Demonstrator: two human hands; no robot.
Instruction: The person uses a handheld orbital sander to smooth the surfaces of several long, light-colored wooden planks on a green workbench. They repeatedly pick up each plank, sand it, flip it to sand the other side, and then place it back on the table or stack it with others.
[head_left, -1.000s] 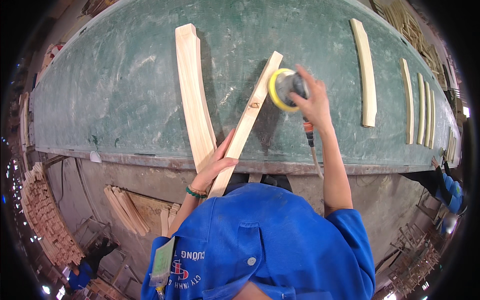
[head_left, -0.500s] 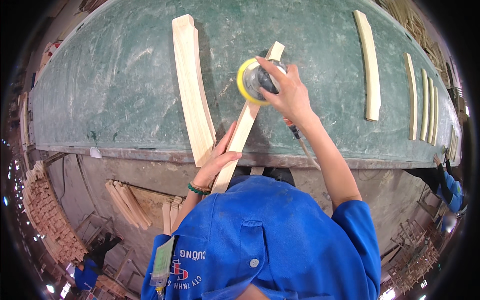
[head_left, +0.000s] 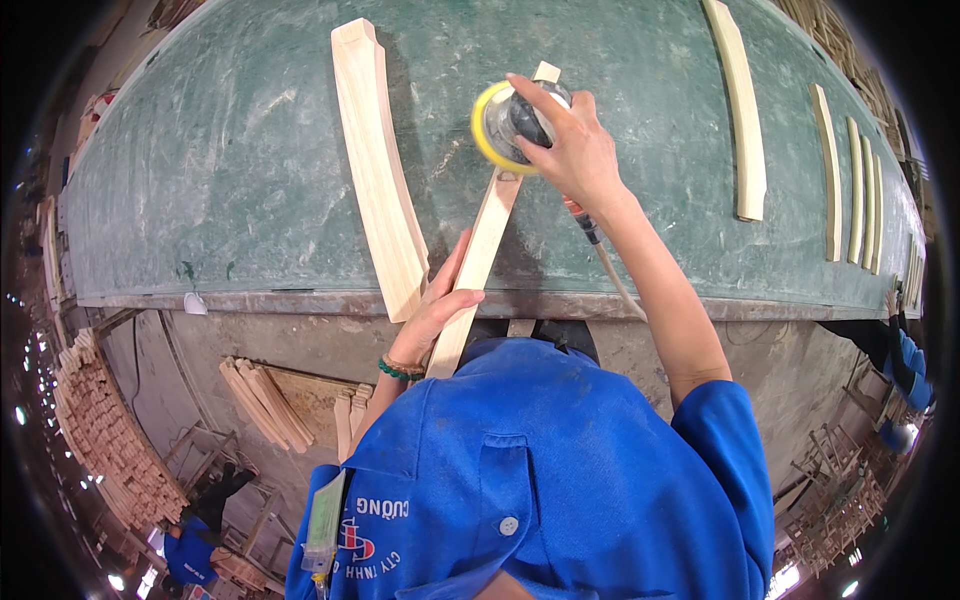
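Observation:
A narrow pale wooden piece (head_left: 487, 232) slants away from my body across the front edge of the green table. My left hand (head_left: 438, 308) grips its near part, thumb on top and fingers along the left side. In my right hand (head_left: 582, 150) is a round power sander (head_left: 512, 125) with a yellow rim, pressed on the piece near its far end. The sander covers part of the wood there. A hose (head_left: 618, 284) runs from the sander toward the table's front edge. Left of this, a wider curved wooden piece (head_left: 375, 165) lies close to my left fingers.
On the right of the table (head_left: 640, 60) lie a curved wooden piece (head_left: 743, 120) and several slimmer strips (head_left: 829, 175). A large stack of wood (head_left: 108, 430) stands on the lower left, near more pieces (head_left: 268, 403) on a board. Other people (head_left: 190, 553) work at both sides.
The sander in my right hand has shifted slightly toward the far end of the piece. My left hand keeps its grip. The whole view has tilted a little.

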